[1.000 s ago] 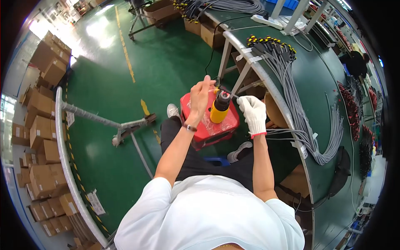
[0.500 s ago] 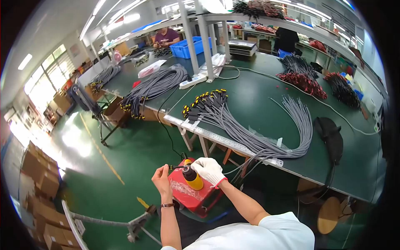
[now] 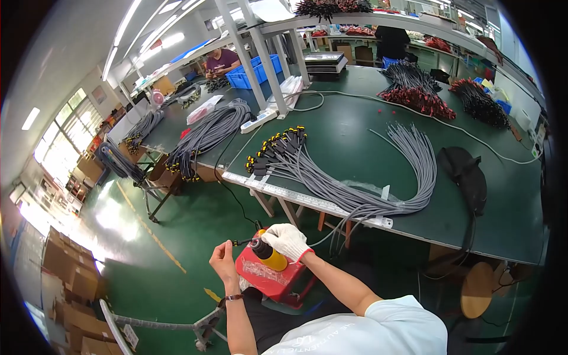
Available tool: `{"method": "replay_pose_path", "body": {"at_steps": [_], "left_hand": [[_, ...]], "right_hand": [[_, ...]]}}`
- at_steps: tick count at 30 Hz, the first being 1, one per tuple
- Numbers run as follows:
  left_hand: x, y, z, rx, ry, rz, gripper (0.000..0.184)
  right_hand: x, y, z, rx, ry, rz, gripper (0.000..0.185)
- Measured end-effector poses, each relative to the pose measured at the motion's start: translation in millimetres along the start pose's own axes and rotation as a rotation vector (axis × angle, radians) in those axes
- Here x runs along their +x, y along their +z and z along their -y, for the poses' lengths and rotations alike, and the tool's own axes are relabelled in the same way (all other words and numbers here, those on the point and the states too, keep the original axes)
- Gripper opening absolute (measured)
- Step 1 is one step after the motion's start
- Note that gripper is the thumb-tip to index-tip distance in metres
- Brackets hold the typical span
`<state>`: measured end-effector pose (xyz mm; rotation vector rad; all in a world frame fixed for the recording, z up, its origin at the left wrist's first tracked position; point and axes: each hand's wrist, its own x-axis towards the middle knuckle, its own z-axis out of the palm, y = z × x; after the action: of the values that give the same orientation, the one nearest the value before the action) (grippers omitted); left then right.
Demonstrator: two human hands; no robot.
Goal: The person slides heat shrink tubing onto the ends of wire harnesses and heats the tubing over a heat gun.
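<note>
Cable [image 3: 245, 241] with a dark end spans the two hands, above the red stool [image 3: 276, 288] at the near side, beside the upturned nozzle of a yellow-and-black tool [image 3: 272, 259]; whether it touches the nozzle, I cannot tell. The bare left hand's [image 3: 223, 261] grip pinches the dark end; the gloved right hand's [image 3: 287, 241] grip is closed on the other side. Over the last second the view has lifted toward the desk [image 3: 349, 139], while the cable has stayed held by the nozzle, so work there seems unbroken. Beyond the stool, a grey cable bundle [image 3: 334, 192] curves across the desk, black-and-yellow plugs [image 3: 278, 148] at its left end. Far left are coiled cables [image 3: 216, 127], a blue crate [image 3: 254, 74] and another person [image 3: 223, 62]; far right, red-and-black wires [image 3: 417, 92].
</note>
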<state>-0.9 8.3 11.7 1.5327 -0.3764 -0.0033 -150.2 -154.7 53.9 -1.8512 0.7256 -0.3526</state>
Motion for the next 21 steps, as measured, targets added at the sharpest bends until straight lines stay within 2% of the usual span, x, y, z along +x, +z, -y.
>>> {"method": "replay_pose_path", "body": {"at_steps": [3, 9, 15, 18, 21], "left_hand": [[-4.0, 4.3, -9.0, -0.026, 0.016, 0.018, 0.013], [4.4, -2.3, -4.6, -0.047, -0.081, 0.027, 0.013], [-0.4, 1.7, 2.4, 0.038, 0.091, 0.064, 0.02], [-6.0, 3.3, -6.6, 0.065, -0.025, 0.096, 0.021], [-0.8, 0.0, -11.4, 0.119, -0.063, 0.108, 0.035]], "right_hand": [[-0.9, 0.8, -6.5, 0.044, 0.01, 0.017, 0.031], [6.4, 3.8, 3.3, -0.045, 0.011, 0.019, 0.032], [2.2, 0.2, -2.7, 0.001, -0.029, 0.002, 0.032], [-0.3, 0.5, -8.1, 0.021, 0.036, -0.051, 0.031], [9.6, 11.3, -16.2, 0.007, -0.117, -0.063, 0.029]]}}
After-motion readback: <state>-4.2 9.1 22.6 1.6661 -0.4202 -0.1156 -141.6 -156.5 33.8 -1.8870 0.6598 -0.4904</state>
